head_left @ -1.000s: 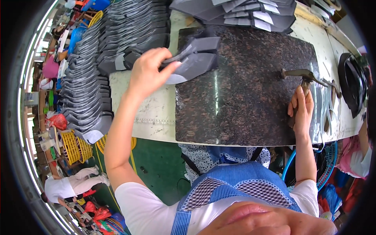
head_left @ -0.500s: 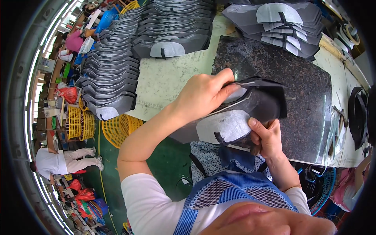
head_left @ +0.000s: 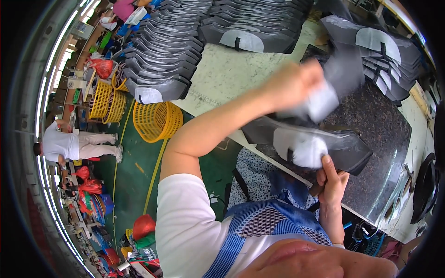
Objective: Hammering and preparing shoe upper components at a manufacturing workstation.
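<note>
My right hand [head_left: 331, 185] pinches the near edge of a dark grey panel [head_left: 350, 150]; its thumb lies at the panel's white rounded patch [head_left: 306, 147], which carries a short black tab. Above and beyond it, my left hand [head_left: 301, 81] is smeared by motion, its fingers closed on a second dark grey panel [head_left: 345, 69] with a white patch. That panel is blurred too and hangs apart from the first. Both are over the front part of a dark speckled stone slab [head_left: 387, 125] on the pale table [head_left: 222, 76].
Overlapping rows of similar panels [head_left: 162, 60] cover the table's far left, with another row [head_left: 259, 25] beside them. A fanned pile of panels [head_left: 380, 46] lies at the far right. Yellow plastic baskets [head_left: 157, 121] stand on the green floor; a person in white [head_left: 65, 141] is farther off.
My left hand has lifted one panel off the other and swung it away, up and to the right. The right hand still grips the remaining panel. The whole view has shifted.
</note>
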